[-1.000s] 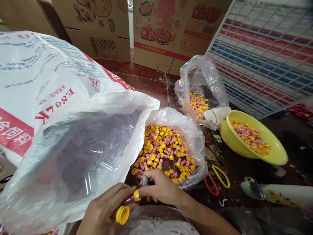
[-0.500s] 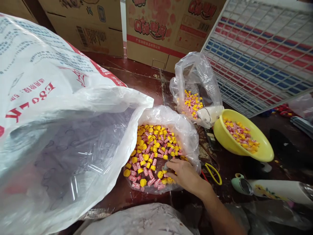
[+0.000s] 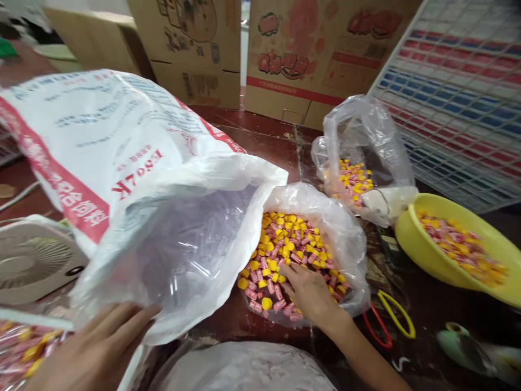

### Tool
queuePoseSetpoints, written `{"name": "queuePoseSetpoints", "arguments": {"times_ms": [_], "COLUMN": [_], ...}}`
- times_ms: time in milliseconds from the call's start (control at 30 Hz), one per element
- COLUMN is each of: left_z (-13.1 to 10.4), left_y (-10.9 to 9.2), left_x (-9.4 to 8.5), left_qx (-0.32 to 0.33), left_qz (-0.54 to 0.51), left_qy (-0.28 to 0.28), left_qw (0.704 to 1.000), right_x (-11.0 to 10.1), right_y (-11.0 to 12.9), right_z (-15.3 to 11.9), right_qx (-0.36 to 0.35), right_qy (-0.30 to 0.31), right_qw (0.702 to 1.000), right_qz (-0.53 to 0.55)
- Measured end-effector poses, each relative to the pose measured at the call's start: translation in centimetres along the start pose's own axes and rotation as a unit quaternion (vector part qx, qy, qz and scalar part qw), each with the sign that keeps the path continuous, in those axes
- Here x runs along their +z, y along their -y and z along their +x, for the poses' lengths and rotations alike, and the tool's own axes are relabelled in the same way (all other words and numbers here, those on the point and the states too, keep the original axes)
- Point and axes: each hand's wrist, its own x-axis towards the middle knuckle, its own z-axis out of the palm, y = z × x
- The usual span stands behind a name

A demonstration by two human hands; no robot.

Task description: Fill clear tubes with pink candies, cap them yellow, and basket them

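Observation:
My right hand [image 3: 311, 293] reaches into an open clear plastic bag [image 3: 350, 244] from the right. Its fingers are apart and rest among small pink-and-white printed pieces and yellow caps [image 3: 285, 244]; nothing held shows. At the lower left is my left hand [image 3: 101, 342], somewhat blurred, with fingers stretched out by the near lip of a large white woven sack [image 3: 134, 125]. The sack lies with its mouth toward me, and clear tubes [image 3: 191, 255] show inside. Below my left hand, more yellow-and-pink pieces [image 3: 30, 350] sit in a white-rimmed container.
Behind stand cardboard boxes [image 3: 293, 92] and a white wire rack [image 3: 448, 108]. To the right are another clear bag of pieces [image 3: 366, 130], a yellow bowl [image 3: 415, 239] and red-handled and yellow-handled scissors-like loops [image 3: 396, 315]. A small fan [image 3: 36, 260] lies left.
The view has swung left, bringing in my left hand, the fan and the lower-left container. My right hand stays among the capped pieces, its fingers shifted slightly.

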Motion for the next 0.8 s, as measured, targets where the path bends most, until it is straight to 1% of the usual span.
{"name": "queuePoseSetpoints", "arguments": {"times_ms": [33,67,133,167,233,300,367,400,433,467,500,533,567,600,633,700,733,800], "left_z": [0.2,0.7,2.5,3.5,5.1,6.0,6.1,5.9,5.6,5.3,4.8,4.3,3.8,3.4,2.9,2.3,2.1,2.0], "left_y": [0.1,-0.1,-1.2,-1.8,-2.7,-2.7,-1.9,-1.3,-0.8,-0.4,-0.2,-0.2,-0.5,-1.1,-1.8,-3.7,-4.6,-6.2], "left_x": [-1.1,-2.0,-2.7,-2.5,-1.8,-1.0,-0.5,-0.4,-0.5,-0.7,-0.9,-1.1,-1.3,-1.5,-1.7,-1.9,-2.0,-2.0], "left_qx": [0.004,0.007,0.006,0.001,0.003,0.018,0.033,0.041,0.049,0.057,0.064,0.069,0.071,0.074,0.082,0.106,0.116,0.133], "left_qz": [0.024,0.054,0.115,0.137,0.153,0.143,0.138,0.131,0.111,0.072,0.015,-0.054,-0.127,-0.192,-0.242,-0.306,-0.323,-0.339], "left_qy": [0.033,0.077,0.163,0.186,0.203,0.2,0.195,0.189,0.181,0.174,0.168,0.161,0.15,0.14,0.133,0.13,0.138,0.162], "left_qw": [0.999,0.996,0.98,0.973,0.967,0.969,0.97,0.972,0.976,0.98,0.984,0.983,0.978,0.969,0.958,0.937,0.929,0.917], "right_x": [0.2,0.4,0.8,1.0,1.4,1.6,1.6,1.4,1.1,0.8,0.4,-0.1,-0.5,-0.9,-1.2,-1.6,-1.7,-1.7], "right_y": [0.1,0.0,-0.3,-0.5,-1.0,-1.6,-1.9,-1.9,-1.8,-1.4,-0.9,-0.1,0.7,1.6,2.6,4.1,4.7,5.4], "right_z": [0.0,0.0,-0.2,-0.3,-0.4,-0.6,-0.8,-0.9,-1.1,-1.3,-1.5,-1.6,-1.8,-1.9,-1.9,-1.9,-1.9,-1.7], "right_qx": [0.009,0.017,0.028,0.032,0.037,0.039,0.044,0.047,0.049,0.05,0.051,0.05,0.045,0.038,0.03,0.014,0.01,0.005], "right_qy": [0.003,0.004,-0.008,-0.019,-0.045,-0.075,-0.116,-0.132,-0.137,-0.126,-0.1,-0.064,-0.023,0.015,0.047,0.098,0.118,0.15], "right_qw": [1.0,1.0,0.999,0.999,0.998,0.996,0.986,0.973,0.952,0.921,0.879,0.832,0.784,0.741,0.707,0.663,0.649,0.639], "right_qz": [-0.009,-0.016,-0.026,-0.026,-0.014,0.025,0.114,0.183,0.269,0.366,0.463,0.549,0.619,0.67,0.705,0.742,0.752,0.755]}}
